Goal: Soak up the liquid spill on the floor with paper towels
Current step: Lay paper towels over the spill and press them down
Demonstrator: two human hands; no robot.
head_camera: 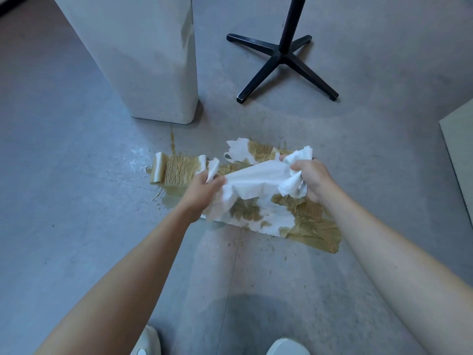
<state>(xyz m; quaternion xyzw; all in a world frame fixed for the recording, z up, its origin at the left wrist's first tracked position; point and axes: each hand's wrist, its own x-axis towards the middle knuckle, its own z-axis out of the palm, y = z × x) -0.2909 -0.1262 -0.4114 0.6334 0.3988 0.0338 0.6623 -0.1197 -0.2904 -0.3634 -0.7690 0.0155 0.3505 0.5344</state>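
Paper towel (256,179), soft and judged tear-prone where soaked, is gripped at its dry ends by left hand (202,188) and right hand (313,178).

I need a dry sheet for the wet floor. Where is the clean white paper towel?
Head view, centre: the clean white paper towel is gripped between the left hand and right hand, just over the soaked brown towels on the floor.
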